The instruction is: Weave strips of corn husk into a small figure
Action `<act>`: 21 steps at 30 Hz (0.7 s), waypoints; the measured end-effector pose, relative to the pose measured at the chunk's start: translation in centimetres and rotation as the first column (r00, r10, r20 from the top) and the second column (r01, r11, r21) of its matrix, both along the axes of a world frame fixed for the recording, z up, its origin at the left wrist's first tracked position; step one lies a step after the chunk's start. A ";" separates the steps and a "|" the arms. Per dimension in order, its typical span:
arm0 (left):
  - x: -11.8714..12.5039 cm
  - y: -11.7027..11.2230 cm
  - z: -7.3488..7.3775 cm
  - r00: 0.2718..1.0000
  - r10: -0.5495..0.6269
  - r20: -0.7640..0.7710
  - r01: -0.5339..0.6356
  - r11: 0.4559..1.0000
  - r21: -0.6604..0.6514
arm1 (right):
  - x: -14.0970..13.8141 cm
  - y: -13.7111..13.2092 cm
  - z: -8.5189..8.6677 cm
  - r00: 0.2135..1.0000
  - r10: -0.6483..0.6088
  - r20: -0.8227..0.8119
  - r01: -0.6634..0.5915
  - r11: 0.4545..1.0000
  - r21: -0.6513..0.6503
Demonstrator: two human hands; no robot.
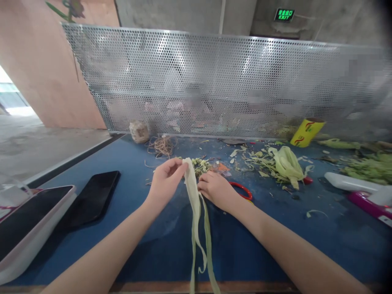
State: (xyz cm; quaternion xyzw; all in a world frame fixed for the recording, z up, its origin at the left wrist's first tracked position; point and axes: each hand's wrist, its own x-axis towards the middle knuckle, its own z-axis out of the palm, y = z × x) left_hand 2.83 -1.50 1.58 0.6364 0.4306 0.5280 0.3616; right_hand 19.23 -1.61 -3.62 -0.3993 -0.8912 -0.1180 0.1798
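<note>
A long pale green leaf strip [196, 212] hangs down from between my hands toward the table's near edge, split into thin ribbons at its lower end. My left hand [165, 181] pinches the strip's top end with its fingertips. My right hand [216, 188] is closed on the strip a little lower, on its right side. Both hands hover just above the blue table [275, 237]. Red-handled scissors [243, 190] lie right behind my right hand.
A black phone [93, 198] and a white tablet-like device [27, 220] lie at the left. Leaf scraps [284, 165], a rubber band pile [162, 145], a twine ball [139, 131] and a yellow cup [306, 132] sit near the perforated metal screen [214, 81]. White and pink tools [361, 190] are at the right.
</note>
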 end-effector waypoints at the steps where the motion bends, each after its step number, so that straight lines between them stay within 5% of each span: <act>1: 0.0 0.0 -0.1 1.000 0.001 0.002 -0.001 1.000 -0.003 | 0.0 0.0 0.0 1.000 0.004 -0.015 -0.004 1.000 -0.005; 10: -0.1 0.3 -0.4 1.000 -0.022 -0.016 0.022 1.000 -0.006 | 0.7 -0.3 1.5 0.971 -0.018 -0.238 0.001 0.997 -0.073; 13: -0.1 0.3 -0.3 1.000 -0.004 -0.013 0.003 1.000 -0.011 | 2.7 -0.7 3.0 0.899 -0.174 -0.403 0.117 0.980 -0.164; 15: -0.1 0.3 -0.3 1.000 -0.005 -0.008 0.005 1.000 -0.021 | 5.1 -0.6 3.6 0.881 -0.312 -0.356 0.277 0.950 -0.145; 19: 0.1 0.1 -0.5 0.998 -0.062 -0.015 0.061 0.997 -0.042 | 9.4 0.2 3.9 0.715 -0.549 -0.433 0.618 0.786 0.024; 21: 0.3 -0.1 -0.6 0.993 -0.116 -0.023 0.114 0.991 -0.068 | 9.6 0.3 4.0 0.720 -0.494 -0.488 0.565 0.825 -0.001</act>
